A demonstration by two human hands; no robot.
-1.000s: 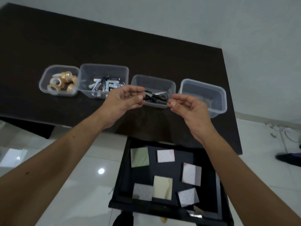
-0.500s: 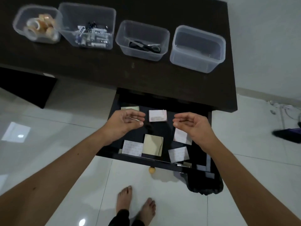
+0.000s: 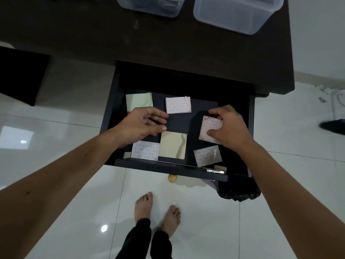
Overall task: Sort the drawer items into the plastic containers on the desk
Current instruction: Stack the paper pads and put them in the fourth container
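Left hand (image 3: 144, 124) reaches palm-down over the open drawer (image 3: 112, 116) near its left wall, fingers loosely curled and holding nothing, while the right hand (image 3: 226, 126) pinches a pink-patterned sticky pad (image 3: 209, 128) by the drawer's right side, thumb and fingers gripping its edges.

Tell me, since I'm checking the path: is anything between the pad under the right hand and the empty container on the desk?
Nothing visible blocks it. The right hand grips the pink pad in the open drawer; the empty container sits on the desk beyond, its top open.
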